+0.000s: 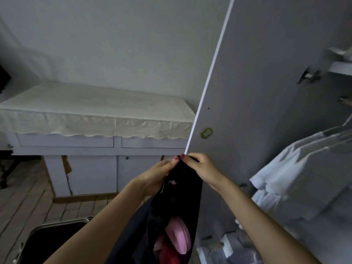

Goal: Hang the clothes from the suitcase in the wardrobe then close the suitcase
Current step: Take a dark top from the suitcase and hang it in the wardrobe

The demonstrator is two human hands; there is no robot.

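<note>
Both forearms reach forward, fingers (187, 159) pinching the black garment (179, 197).

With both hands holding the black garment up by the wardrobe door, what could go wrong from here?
1. The left hand and right hand only pinch the top edge of the black garment, so it may slip and fall.
2. The hands are close to the edge of the open wardrobe door; the cloth could catch there.
3. The white shirts already hang close together, so pushing the garment in may knock one off.
</note>
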